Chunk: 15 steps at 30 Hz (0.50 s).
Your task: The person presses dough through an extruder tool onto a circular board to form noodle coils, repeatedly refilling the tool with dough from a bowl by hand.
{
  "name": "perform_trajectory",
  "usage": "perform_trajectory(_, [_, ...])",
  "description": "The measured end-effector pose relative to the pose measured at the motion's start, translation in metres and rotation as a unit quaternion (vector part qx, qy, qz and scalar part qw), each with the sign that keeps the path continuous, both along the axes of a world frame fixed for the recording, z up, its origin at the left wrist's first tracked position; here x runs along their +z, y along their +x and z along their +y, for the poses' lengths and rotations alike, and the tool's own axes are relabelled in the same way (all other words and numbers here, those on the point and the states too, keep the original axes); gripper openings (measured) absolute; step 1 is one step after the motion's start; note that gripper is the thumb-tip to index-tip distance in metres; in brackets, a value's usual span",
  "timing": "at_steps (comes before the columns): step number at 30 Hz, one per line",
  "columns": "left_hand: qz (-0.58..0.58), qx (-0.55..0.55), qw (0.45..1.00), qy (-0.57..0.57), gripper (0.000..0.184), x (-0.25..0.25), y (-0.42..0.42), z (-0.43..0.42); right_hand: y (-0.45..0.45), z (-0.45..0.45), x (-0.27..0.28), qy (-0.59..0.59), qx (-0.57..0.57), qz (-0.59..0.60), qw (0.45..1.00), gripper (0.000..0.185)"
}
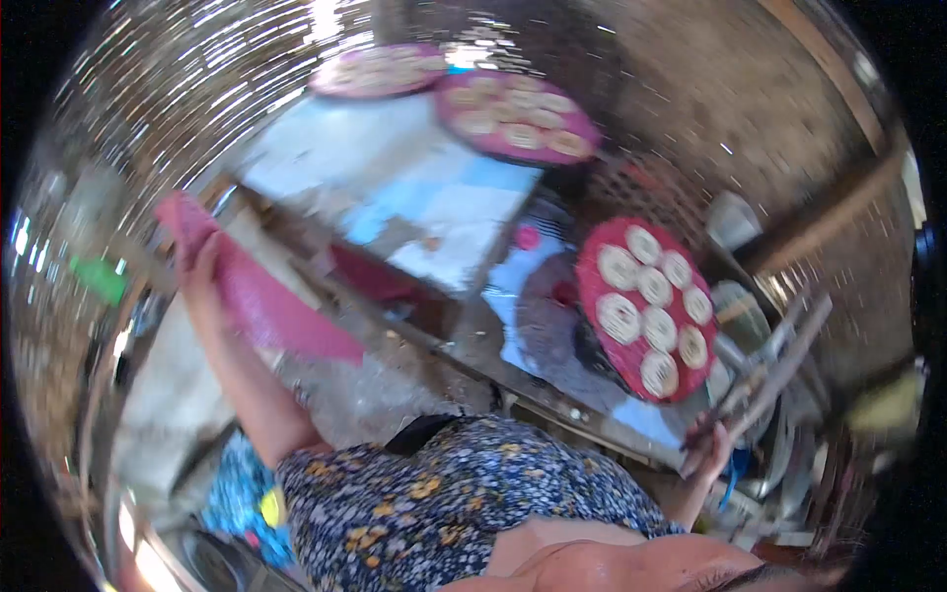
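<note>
My left hand [200, 271] is raised at the left, its fingers closed on the edge of a pink sheet [271, 301] that hangs down in a point; cloth or plastic, I cannot tell. At the lower right my right hand [708, 452] is wrapped around long wooden sticks [774, 380], which point up and to the right. Near them a round pink-covered tray [589, 259] bears several pale spiral coils [655, 286]. It rests tilted over a dark round object [552, 306], whose kind is blurred.
Two more pink round trays with pale coils, a left one [330, 87] and a right one [449, 113], lie at the far side of a table with a blue-white cover [326, 148]. A brown perforated basket [646, 197] and a slanting wooden beam [829, 217] stand at the right.
</note>
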<state>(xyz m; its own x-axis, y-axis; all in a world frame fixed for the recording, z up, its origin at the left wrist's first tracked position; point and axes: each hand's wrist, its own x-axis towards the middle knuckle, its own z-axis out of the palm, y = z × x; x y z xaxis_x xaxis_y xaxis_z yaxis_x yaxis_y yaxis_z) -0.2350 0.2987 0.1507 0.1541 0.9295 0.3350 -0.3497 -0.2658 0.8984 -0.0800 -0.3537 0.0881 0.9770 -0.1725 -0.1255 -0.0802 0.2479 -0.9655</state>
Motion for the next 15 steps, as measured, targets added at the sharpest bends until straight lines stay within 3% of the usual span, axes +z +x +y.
perform_trajectory(1, [-0.063, -0.070, 0.996, 0.009, 0.030, 0.015, 0.010, -0.001, -0.015, 0.015, 0.010, -0.027, -0.011, -0.053, 0.998, 0.049])
perform_trajectory(3, [-0.062, -0.228, 0.972, 0.009, 0.032, 0.060, 0.037, -0.031, -0.034, 0.047, 0.029, -0.070, -0.046, -0.103, 0.991, 0.050])
perform_trajectory(5, [0.013, -0.207, 0.945, 0.252, 0.044, 0.095, 0.082, -0.067, -0.045, 0.052, 0.046, -0.084, -0.046, -0.107, 0.990, 0.051])
perform_trajectory(8, [0.100, -0.142, 0.814, 0.554, 0.049, 0.109, 0.185, -0.165, -0.012, 0.008, 0.021, -0.082, -0.036, -0.104, 0.990, 0.052])
perform_trajectory(9, [0.034, -0.333, 0.890, 0.310, 0.040, 0.113, 0.204, -0.211, -0.008, 0.000, 0.019, -0.077, -0.046, -0.105, 0.990, 0.051])
perform_trajectory(10, [-0.034, -0.493, 0.869, 0.027, 0.032, 0.123, 0.197, -0.224, -0.030, 0.022, 0.031, -0.081, -0.058, -0.110, 0.989, 0.051])
perform_trajectory(14, [-0.055, -0.613, 0.786, 0.056, 0.026, 0.146, 0.271, -0.314, -0.017, -0.023, 0.025, -0.079, -0.070, -0.133, 0.986, 0.052])
perform_trajectory(15, [-0.072, -0.607, 0.789, 0.067, 0.025, 0.159, 0.279, -0.332, -0.019, -0.028, 0.028, -0.060, -0.084, -0.136, 0.985, 0.051])
